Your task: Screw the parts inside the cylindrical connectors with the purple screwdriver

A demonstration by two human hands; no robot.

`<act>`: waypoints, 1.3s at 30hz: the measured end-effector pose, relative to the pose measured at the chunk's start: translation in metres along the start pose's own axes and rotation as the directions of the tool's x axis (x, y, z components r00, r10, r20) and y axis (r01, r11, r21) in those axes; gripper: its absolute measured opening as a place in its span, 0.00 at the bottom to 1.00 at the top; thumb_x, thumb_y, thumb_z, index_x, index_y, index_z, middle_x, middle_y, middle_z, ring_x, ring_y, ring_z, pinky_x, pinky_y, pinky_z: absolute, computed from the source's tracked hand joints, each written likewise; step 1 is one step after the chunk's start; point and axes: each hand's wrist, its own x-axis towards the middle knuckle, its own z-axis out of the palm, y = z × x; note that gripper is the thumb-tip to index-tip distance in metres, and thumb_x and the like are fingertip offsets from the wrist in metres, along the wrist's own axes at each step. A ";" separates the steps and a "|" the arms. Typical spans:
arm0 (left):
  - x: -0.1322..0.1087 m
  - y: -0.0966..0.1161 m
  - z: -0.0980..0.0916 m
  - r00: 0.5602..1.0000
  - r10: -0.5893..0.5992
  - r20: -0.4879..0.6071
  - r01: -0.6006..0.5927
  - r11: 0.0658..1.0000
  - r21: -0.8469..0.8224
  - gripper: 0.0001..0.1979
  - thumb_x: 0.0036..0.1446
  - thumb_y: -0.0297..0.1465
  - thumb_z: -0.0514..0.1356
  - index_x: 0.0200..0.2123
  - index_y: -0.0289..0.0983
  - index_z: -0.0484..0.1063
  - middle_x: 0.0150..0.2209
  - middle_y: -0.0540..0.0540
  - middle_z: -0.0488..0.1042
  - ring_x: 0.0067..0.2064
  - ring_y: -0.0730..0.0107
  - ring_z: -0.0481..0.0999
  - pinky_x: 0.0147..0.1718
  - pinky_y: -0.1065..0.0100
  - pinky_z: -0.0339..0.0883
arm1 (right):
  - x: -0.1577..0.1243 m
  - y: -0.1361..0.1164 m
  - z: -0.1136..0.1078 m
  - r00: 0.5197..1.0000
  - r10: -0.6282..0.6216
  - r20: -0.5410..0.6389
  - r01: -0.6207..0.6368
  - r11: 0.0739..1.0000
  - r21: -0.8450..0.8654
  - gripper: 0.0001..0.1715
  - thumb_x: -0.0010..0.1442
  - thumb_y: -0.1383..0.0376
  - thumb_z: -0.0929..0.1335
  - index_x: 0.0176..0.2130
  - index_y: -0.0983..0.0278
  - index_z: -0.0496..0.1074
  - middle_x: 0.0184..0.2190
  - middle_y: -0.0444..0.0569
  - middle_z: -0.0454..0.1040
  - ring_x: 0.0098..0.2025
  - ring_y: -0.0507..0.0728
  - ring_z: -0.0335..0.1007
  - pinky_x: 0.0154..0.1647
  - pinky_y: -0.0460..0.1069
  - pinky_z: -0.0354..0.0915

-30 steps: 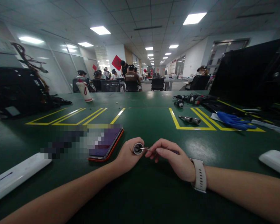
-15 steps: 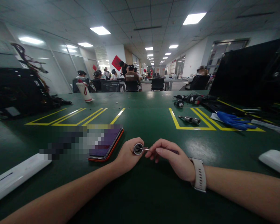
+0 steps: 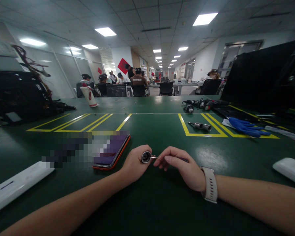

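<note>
Wrapped in my left hand point(image 3: 135, 165) is a small metal cylinder point(image 3: 143, 160), its round open end turned towards me and its inside dark. The rest of the cylinder is hidden by my fingers. My right hand point(image 3: 178, 164), with a pale watch strap point(image 3: 209, 184) at the wrist, grips a thin screwdriver point(image 3: 154, 158). Its slim shaft points left, and the tip is at the cylinder's open end. I cannot tell what the tip touches inside. Only a bit of the dark handle shows behind my fingers.
Left of my hands lies a phone point(image 3: 111, 154) with an orange edge, near a long white device point(image 3: 17, 186). Metal parts point(image 3: 200, 126) lie inside yellow tape lines, with blue gloves point(image 3: 245, 127) beside them. A paper cup point(image 3: 89, 96) stands far left; a black monitor point(image 3: 263, 75) stands right.
</note>
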 end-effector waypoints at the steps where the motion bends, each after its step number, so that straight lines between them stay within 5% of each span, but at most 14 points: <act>1: 0.000 0.000 0.000 1.000 -0.002 -0.003 0.002 1.000 -0.009 0.05 0.47 0.25 0.56 0.22 0.37 0.63 0.22 0.53 0.65 0.26 0.72 0.65 0.25 0.71 0.57 | 0.000 0.000 0.000 1.000 0.005 0.006 -0.005 1.000 0.001 0.10 0.60 0.68 0.61 0.36 0.67 0.71 0.34 0.50 0.75 0.34 0.52 0.69 0.34 0.48 0.64; 13: 0.000 -0.003 0.000 1.000 0.021 0.012 -0.019 0.992 -0.125 0.05 0.48 0.25 0.56 0.23 0.36 0.63 0.22 0.53 0.64 0.25 0.73 0.64 0.25 0.72 0.57 | 0.001 0.003 -0.001 0.999 0.008 0.042 -0.011 0.997 0.070 0.10 0.61 0.68 0.61 0.38 0.66 0.70 0.37 0.51 0.74 0.36 0.53 0.69 0.34 0.48 0.64; 24: -0.002 -0.001 0.000 1.000 0.023 -0.005 -0.023 1.000 0.012 0.06 0.49 0.27 0.56 0.22 0.37 0.63 0.23 0.52 0.66 0.26 0.72 0.65 0.25 0.71 0.57 | -0.001 0.001 -0.002 0.999 -0.007 0.033 0.007 1.000 -0.001 0.11 0.61 0.68 0.60 0.37 0.66 0.71 0.36 0.50 0.75 0.35 0.53 0.69 0.35 0.48 0.63; 39: 0.000 -0.004 0.000 1.000 0.002 -0.006 -0.003 0.986 -0.167 0.06 0.49 0.29 0.56 0.22 0.37 0.62 0.21 0.53 0.62 0.24 0.74 0.62 0.23 0.72 0.56 | 0.000 0.003 -0.003 0.999 0.016 0.037 -0.019 0.997 0.073 0.10 0.61 0.67 0.60 0.38 0.66 0.70 0.38 0.51 0.75 0.36 0.53 0.69 0.34 0.49 0.63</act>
